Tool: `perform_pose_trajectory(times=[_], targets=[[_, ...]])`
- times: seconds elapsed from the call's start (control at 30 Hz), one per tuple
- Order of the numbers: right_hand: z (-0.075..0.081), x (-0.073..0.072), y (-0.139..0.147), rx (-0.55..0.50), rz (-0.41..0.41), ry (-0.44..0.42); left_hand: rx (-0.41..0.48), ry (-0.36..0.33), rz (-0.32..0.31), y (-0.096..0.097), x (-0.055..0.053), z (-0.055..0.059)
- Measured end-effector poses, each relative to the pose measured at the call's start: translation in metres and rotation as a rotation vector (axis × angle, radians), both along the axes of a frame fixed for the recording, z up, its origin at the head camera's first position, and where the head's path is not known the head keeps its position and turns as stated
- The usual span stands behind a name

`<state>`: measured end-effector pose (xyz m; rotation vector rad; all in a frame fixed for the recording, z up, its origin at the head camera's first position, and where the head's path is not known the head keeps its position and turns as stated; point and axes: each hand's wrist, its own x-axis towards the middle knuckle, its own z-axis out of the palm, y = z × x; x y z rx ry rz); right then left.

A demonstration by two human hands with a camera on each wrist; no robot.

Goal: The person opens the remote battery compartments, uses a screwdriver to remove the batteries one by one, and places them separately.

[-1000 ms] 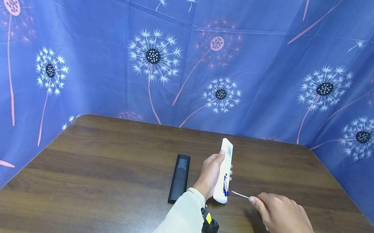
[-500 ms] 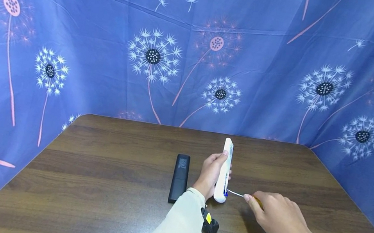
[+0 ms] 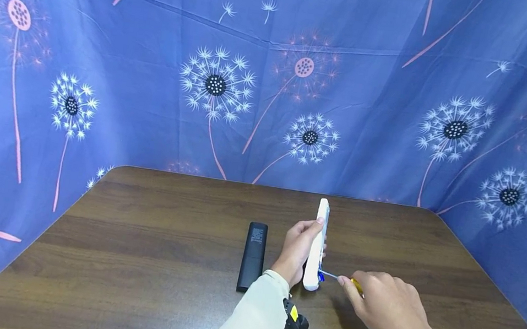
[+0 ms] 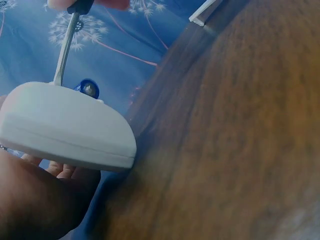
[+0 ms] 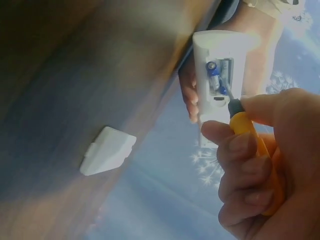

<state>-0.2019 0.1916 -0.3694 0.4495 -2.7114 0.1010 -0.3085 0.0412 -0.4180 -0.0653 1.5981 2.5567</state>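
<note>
My left hand (image 3: pixel 294 251) grips a white remote control (image 3: pixel 315 254) above the table, tilted on its side in the head view. In the right wrist view its battery compartment is uncovered, with blue batteries (image 5: pixel 213 75) inside. One battery's end (image 4: pixel 89 89) sticks up out of the remote in the left wrist view. My right hand (image 3: pixel 391 309) holds a screwdriver (image 5: pixel 242 124) with a yellow handle, fingers curled round it. The screwdriver's metal shaft (image 4: pixel 64 55) reaches into the compartment beside the batteries; its tip is hidden in the left wrist view.
A black remote control (image 3: pixel 253 257) lies on the wooden table (image 3: pixel 141 259), left of my left hand. A white battery cover (image 5: pixel 109 151) rests on the tabletop. A black device with a yellow patch (image 3: pixel 295 321) sits at my left wrist. Blue patterned cloth (image 3: pixel 157 61) hangs behind.
My right hand has moved left, bringing the screwdriver from beside the remote into its battery compartment. The white remote has turned more onto its edge, and a battery now sticks out.
</note>
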Motion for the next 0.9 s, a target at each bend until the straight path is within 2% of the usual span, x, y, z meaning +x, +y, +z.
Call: perform_pose_trajectory(times=[0.17,0.5,0.9], targets=[[0.002,0.0,-0.001,0.008,-0.022,0.012,0.0,0.01,0.009,0.001,-0.001,0.001],[-0.007,0.003,-0.002,-0.017,-0.071,-0.094,-0.001,0.031,0.008,0.003,0.003,-0.006],[-0.009,-0.002,-0.006,-0.092,-0.027,-0.084,-0.009,0.036,0.001,0.002,0.002,-0.004]])
